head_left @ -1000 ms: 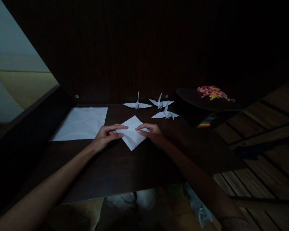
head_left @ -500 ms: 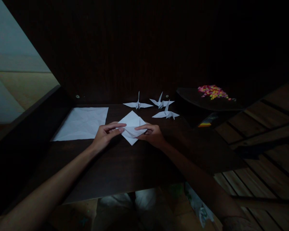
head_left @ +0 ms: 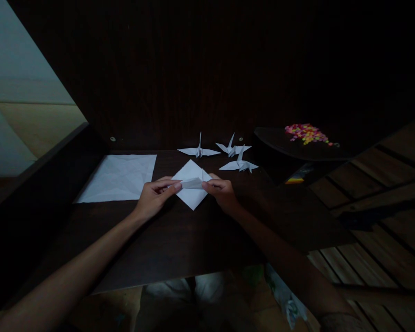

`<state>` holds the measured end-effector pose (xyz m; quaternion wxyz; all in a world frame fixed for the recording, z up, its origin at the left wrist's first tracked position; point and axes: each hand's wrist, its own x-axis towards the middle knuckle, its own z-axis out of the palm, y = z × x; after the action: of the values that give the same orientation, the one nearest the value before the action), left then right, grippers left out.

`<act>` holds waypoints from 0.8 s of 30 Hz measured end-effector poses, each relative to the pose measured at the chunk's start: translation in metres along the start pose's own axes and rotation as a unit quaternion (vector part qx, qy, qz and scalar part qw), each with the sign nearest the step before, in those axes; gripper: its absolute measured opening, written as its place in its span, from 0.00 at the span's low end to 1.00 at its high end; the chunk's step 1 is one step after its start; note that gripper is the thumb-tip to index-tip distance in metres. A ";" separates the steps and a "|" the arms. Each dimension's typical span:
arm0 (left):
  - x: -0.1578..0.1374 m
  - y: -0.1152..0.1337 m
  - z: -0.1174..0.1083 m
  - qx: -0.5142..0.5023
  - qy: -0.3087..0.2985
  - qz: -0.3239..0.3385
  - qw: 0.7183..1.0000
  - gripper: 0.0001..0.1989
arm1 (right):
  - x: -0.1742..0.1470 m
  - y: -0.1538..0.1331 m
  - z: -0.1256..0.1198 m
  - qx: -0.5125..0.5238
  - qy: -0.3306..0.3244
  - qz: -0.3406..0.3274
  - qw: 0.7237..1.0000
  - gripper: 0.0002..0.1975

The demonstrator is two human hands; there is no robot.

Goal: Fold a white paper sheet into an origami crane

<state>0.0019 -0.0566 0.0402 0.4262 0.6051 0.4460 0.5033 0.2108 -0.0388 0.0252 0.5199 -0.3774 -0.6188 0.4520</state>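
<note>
A white folded paper (head_left: 192, 199), diamond-shaped with one corner toward me, is held between both hands above the dark table. My left hand (head_left: 155, 196) grips its left corner, thumb on top and fingers beneath. On the right side my right hand (head_left: 224, 192) pinches it the same way, its thumb near the middle crease. A raised flap lies across the paper's middle between the two thumbs. Just behind stand three white paper cranes: one on the left (head_left: 199, 151), one at the back right (head_left: 232, 150) and one in front right (head_left: 240, 165).
A creased white sheet (head_left: 119, 177) lies flat to the left on the dark table (head_left: 152, 249). At the right, a dark raised shelf (head_left: 273, 136) carries a heap of small pink, red and yellow pieces (head_left: 307, 133). A dark panel rises at the back.
The flap across the middle has been turned up under my thumbs, baring more of the lower corner. My right thumb has shifted slightly inward on the paper. The cranes stay put.
</note>
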 end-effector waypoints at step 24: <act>-0.004 0.000 0.002 0.060 0.002 0.031 0.998 0.13 | -0.001 0.009 0.008 0.059 0.084 0.016 0.995 0.18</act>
<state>0.0033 -0.0604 0.0389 0.3720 0.6420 0.4572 0.4903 0.2034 -0.0379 0.0162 0.5843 -0.3925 -0.5390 0.4626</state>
